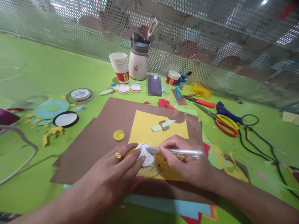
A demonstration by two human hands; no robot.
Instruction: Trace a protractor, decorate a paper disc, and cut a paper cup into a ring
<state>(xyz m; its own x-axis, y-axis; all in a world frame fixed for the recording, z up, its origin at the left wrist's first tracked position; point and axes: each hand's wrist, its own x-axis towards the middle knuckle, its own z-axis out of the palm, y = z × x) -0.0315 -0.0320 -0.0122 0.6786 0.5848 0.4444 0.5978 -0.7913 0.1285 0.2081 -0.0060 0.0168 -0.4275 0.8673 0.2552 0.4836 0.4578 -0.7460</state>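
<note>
My left hand (116, 169), with a gold ring on one finger, presses flat with fingers together on a round white and yellow protractor-like disc (149, 165). The disc lies on a yellow paper sheet (149, 126), which rests on brown card (98, 137). My right hand (184, 161) is closed around a clear pen (184, 152), whose tip points left at the disc's edge. A small green and brown paper cut-out (163, 125) lies on the yellow sheet just beyond my hands.
A yellow bottle cap (119, 135) sits on the brown card. Red-handled scissors (221, 121), a craft knife (202, 102), a black cable (261, 140), stacked paper cups (120, 67), a flask (138, 59) and paper rings (65, 119) lie around on the green table (46, 71). A perforated metal screen (210, 37) stands behind.
</note>
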